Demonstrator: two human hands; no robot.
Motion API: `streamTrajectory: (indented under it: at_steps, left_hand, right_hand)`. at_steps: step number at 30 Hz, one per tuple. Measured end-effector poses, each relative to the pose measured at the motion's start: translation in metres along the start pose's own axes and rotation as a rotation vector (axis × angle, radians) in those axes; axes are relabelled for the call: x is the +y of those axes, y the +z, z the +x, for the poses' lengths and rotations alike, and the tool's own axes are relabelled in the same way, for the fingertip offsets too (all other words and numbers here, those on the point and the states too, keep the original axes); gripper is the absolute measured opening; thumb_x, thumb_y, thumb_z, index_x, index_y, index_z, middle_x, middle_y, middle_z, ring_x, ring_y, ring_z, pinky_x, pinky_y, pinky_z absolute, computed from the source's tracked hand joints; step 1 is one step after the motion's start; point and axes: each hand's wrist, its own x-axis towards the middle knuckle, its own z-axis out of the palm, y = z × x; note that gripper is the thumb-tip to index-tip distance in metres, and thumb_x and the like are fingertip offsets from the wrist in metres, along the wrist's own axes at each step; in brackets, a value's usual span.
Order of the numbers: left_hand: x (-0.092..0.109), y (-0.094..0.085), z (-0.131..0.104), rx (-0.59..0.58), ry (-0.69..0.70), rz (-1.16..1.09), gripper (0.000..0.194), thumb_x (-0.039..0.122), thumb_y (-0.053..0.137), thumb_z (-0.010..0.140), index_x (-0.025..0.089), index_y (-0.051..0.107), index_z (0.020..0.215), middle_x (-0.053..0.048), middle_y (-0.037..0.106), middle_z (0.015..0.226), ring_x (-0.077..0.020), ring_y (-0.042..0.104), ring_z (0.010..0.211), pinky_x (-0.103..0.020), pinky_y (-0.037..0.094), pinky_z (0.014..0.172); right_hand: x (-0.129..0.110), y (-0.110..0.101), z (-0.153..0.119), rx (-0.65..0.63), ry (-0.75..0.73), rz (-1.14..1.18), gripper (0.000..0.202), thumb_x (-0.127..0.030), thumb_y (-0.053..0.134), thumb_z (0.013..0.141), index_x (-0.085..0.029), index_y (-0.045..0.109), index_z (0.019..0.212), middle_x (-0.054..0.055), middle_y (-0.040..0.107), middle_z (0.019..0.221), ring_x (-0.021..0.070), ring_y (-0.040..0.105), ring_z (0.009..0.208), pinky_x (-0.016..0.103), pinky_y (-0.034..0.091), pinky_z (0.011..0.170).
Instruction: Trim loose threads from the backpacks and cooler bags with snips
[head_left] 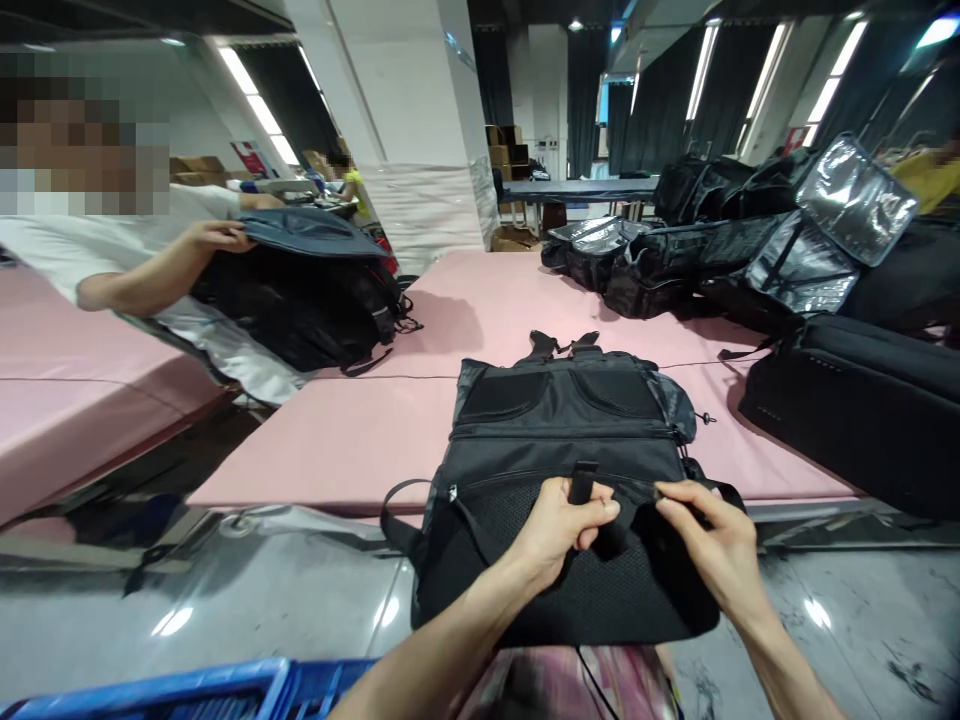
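Note:
A black backpack lies on the pink table with its lower part hanging over the near edge. My left hand is closed on a short black strap at the middle of the bag. To its right, my right hand pinches something small and dark, too small to make out, at the right end of the curved zipper line. A zipper pull shows at the left end of that line. Dark mesh covers the panel under my hands.
At the left, a person in a white shirt handles another black bag on the pink table. Black and silver-lined bags are piled at the back right, with a large black bag nearer. A blue crate stands bottom left.

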Motion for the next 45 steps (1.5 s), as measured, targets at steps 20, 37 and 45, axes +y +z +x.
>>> streamTrajectory:
  at_steps: [20,37,45]
  left_hand:
    - [-0.010,-0.005,0.019,0.056,-0.132,0.125,0.028,0.033,0.072,0.058,0.009,0.062,0.066,0.006,0.039,0.045,-0.0022,0.028,0.039,-0.019,0.016,0.040]
    - [-0.012,-0.010,0.021,0.065,-0.053,0.194,0.051,0.047,0.063,0.072,0.011,0.060,0.107,0.000,0.055,0.068,-0.0032,0.035,0.045,-0.019,0.021,0.043]
    - [0.009,0.002,0.023,-0.025,0.168,0.299,0.048,0.047,0.039,0.088,0.008,0.063,0.101,-0.005,0.061,0.073,-0.0046,0.036,0.047,-0.021,0.030,0.049]
  right_hand:
    - [0.086,-0.002,0.038,0.041,-0.105,-0.291,0.019,-0.035,0.057,0.084,-0.020,0.067,0.088,0.004,0.066,0.088,0.0168,0.060,0.082,0.030,0.046,0.072]
    - [0.089,-0.005,0.041,-0.044,0.171,-0.010,0.022,-0.042,0.062,0.076,-0.021,0.068,0.080,0.006,0.068,0.086,0.0217,0.061,0.083,0.036,0.046,0.077]
    - [0.027,-0.010,0.038,-0.091,0.172,0.186,0.020,-0.037,0.062,0.078,-0.021,0.065,0.089,0.004,0.066,0.091,0.0172,0.062,0.084,0.029,0.049,0.073]
